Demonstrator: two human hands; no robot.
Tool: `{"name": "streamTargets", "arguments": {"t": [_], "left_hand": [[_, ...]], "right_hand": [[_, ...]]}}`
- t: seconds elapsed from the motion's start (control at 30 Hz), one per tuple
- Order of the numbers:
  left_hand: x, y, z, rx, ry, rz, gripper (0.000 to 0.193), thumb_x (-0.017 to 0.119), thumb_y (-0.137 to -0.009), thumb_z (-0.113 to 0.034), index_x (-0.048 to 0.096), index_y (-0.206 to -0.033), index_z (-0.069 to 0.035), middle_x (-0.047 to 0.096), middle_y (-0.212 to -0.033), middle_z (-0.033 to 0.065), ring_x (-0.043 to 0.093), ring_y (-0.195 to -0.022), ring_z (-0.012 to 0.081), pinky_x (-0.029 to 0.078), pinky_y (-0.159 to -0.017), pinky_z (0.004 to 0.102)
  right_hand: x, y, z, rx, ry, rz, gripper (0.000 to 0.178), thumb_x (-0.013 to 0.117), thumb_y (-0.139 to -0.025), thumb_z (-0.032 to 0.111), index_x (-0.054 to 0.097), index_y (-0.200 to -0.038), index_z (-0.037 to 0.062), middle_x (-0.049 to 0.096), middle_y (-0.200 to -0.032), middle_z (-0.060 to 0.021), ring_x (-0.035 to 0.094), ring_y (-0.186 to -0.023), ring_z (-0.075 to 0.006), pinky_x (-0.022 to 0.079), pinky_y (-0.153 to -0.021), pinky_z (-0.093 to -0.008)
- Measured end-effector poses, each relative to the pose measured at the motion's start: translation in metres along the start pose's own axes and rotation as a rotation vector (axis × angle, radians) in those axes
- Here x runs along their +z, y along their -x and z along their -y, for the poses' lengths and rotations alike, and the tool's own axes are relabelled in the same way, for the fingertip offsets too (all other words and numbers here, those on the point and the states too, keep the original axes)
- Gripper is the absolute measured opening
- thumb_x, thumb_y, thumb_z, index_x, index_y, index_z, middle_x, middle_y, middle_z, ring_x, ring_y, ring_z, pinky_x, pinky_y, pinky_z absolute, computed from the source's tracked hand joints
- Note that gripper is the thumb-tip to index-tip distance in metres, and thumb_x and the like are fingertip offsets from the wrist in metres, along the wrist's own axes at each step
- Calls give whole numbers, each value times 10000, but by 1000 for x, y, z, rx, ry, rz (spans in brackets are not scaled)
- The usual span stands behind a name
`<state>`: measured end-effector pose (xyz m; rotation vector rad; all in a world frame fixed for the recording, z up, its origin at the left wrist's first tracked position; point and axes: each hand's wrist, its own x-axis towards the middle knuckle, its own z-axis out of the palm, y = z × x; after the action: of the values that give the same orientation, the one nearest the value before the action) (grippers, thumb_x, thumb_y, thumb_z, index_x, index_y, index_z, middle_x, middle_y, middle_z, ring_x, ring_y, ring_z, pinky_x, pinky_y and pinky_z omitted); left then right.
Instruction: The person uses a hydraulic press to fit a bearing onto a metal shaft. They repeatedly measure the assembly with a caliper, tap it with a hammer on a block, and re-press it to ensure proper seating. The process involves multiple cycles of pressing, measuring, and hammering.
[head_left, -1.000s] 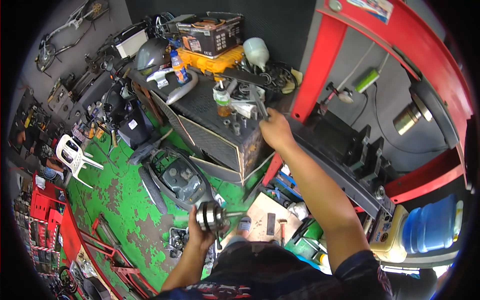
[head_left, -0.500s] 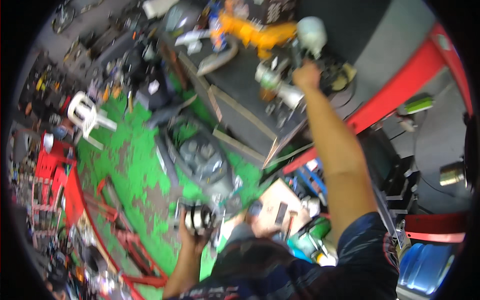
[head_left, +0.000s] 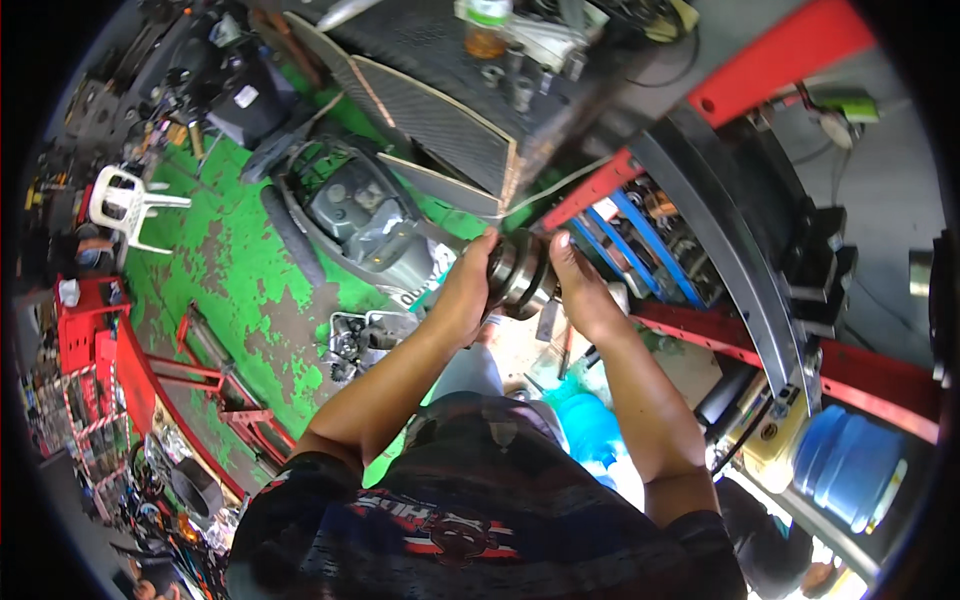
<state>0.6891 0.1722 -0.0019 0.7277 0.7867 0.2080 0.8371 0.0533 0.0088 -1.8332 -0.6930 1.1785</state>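
Item, metal part (head_left: 517, 275): a round, ringed piece, held up in front of my wearer's body between both hands. Left hand (head_left: 468, 293): clamped on the part's left side. Right hand (head_left: 588, 298): closed against its right side, thumb uppermost; the fingers beneath are hidden from me.

Change noted: a second ago the right hand gripped a grey bar over the surface (head_left: 410, 45) while the left alone carried the part. Now the bar is out of the right hand, and I cannot find it. I judge the work has passed to the part itself, in a two-handed hold.

Containers:
- Clear bottle (head_left: 487, 36), green label, amber liquid inside; on the surface, beyond the hands, with small metal cylinders (head_left: 522, 92) beside it.
- Shallow tray (head_left: 402, 326), to the left of the left hand and lower; a jumble of metal pieces in it.
- Rack with blue rails (head_left: 652, 241), beyond the right hand and rightward; mixed small items, too crowded to list.
- Large blue jug (head_left: 850, 468), well to the right of the right hand; fill level unclear.
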Motion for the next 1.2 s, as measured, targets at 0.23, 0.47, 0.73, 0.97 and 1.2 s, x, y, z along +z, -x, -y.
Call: {"name": "streamTargets", "arguments": {"t": [0.23,0.47,0.73,0.97,1.2], "left_hand": [[28,-42,111,-230,-560,151,511,581,-994,-542,627,-1190,-72,704,-1017,102,681,-797,166,547,-661,336],[-13,-91,300,-288,-1010,-15,664,591,-937,-600,694,-1078,40,719,-827,178,714,-611,256,557,-444,357],[-123,-226,504,200,-1331,8,528,591,-962,-498,637,-1034,24,710,-984,312,691,-962,486,540,-843,532],[-146,-332,571,167,-1403,0,681,595,-923,-595,661,-1164,38,693,-1172,324,675,-1101,478,537,-973,511],[-133,-393,619,196,-1385,127,704,550,-950,-611,642,-1213,34,674,-1251,300,646,-1177,464,494,-1028,499]], "right_hand": [[-1,44,-175,57,-533,-329,838,416,-1047,696,625,-1331,-64,670,-1270,-146,582,-1167,-220,422,-1078,-342],[37,68,-421,298,-631,-511,756,413,-1047,676,680,-1276,7,718,-1021,-66,621,-903,-155,459,-796,-316],[64,47,-734,681,212,-698,486,703,-899,422,715,-1241,77,748,-1115,-215,709,-1094,-392,551,-953,-468],[91,-24,-904,720,340,-396,609,741,-889,430,567,-1351,73,672,-1300,-215,644,-1206,-409,525,-997,-547],[99,-83,-984,548,438,-626,504,670,-929,335,513,-1291,22,657,-1162,-303,645,-1090,-498,532,-942,-569]]}}
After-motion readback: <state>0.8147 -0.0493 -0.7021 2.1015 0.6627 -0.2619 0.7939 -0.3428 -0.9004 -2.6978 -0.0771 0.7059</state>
